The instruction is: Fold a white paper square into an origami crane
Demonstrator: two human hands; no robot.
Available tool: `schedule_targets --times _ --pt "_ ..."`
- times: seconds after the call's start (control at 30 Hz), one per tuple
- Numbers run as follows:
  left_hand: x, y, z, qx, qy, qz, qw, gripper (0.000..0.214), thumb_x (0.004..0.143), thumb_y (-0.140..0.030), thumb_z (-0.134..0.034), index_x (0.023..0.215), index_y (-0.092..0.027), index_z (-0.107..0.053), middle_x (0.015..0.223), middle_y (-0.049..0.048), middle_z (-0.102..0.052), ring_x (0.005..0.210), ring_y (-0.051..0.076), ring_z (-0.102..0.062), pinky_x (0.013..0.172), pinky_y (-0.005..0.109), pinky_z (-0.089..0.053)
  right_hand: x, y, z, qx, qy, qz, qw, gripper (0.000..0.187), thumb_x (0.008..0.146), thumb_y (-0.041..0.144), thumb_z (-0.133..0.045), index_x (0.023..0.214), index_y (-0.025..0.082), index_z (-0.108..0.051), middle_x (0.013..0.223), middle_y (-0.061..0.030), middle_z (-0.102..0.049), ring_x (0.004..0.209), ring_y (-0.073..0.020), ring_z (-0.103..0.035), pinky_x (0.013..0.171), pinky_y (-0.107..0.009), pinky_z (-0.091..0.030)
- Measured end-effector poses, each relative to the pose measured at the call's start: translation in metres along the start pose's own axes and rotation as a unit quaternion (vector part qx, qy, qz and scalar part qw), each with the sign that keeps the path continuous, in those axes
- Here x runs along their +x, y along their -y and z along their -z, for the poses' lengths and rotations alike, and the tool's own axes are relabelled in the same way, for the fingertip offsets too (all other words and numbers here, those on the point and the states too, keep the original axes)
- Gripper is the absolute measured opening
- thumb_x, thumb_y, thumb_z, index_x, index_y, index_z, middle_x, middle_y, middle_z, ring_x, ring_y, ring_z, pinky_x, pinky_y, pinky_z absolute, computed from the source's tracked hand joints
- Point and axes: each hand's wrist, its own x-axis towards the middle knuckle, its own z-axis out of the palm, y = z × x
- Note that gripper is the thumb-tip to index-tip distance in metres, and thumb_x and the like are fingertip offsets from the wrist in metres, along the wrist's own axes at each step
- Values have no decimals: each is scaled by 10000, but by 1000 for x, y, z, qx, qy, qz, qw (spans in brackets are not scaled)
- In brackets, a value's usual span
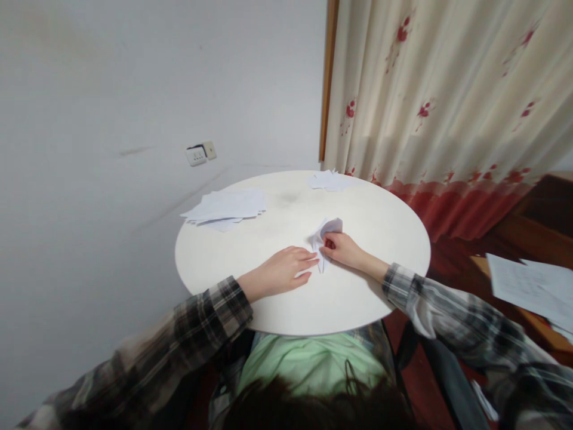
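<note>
A small folded sheet of white paper (330, 226) is on the round white table (250, 257), its upper part curling up and narrow points at its lower end. My right hand (342, 248) pinches the paper from the right, thumb and fingers closed on its middle. From the left, my left hand (286, 269) reaches in with fingers stretched out and a little apart. Its fingertips touch or nearly touch the paper's lower left edge. The fingers of both hands hide part of the folds.
A stack of white paper sheets (226, 206) lies at the table's left rim. Smaller paper pieces (329, 180) are at the far edge. A wall with sockets (196, 156) borders the left, a flowered curtain (425, 107) the back right. Written sheets (528, 286) rest on wooden furniture at right.
</note>
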Motion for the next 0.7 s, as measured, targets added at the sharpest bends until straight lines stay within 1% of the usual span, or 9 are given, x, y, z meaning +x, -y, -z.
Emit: schedule_targets --times 0.17,0.27,0.37,0.53,0.7 --pt "2 4 5 -22 29 -22 999 331 851 -225 -442 1162 -212 -554 1241 46 -548 1122 194 -490 971 359 -320 -5 -2 -3 3 -1 1 1000 67 749 193 -536 702 146 -545 602 12 -522 535 -85 -433 533 -204 -306" --pt "4 3 10 -29 51 -27 998 315 856 -199 -430 1130 -238 -581 1205 35 -576 1101 185 -508 969 360 -305 -8 -2 -6 4 1 3 1000 66 747 187 -536 698 144 -544 601 12 -519 535 -84 -430 530 -204 -304" --pt "5 3 13 -35 75 -32 996 306 872 -212 -409 1106 -259 -600 1203 27 -578 1113 183 -502 978 354 -285 -11 -1 -8 3 2 3 1000 60 744 181 -539 699 143 -547 600 13 -517 536 -84 -424 529 -204 -300" --pt "6 5 18 -55 150 -20 987 326 902 -273 -355 1122 -281 -597 1309 33 -482 1207 196 -422 1002 342 -261 -13 -2 -12 -3 -4 10 1000 62 746 175 -538 694 141 -543 607 13 -511 539 -83 -419 528 -204 -294" --pt "4 4 22 -93 190 -6 977 342 913 -309 -327 1159 -312 -565 1393 29 -360 1290 204 -311 1041 365 -212 -14 -5 -13 2 -5 9 1000 62 747 175 -536 695 143 -539 614 15 -513 543 -81 -426 529 -200 -298"
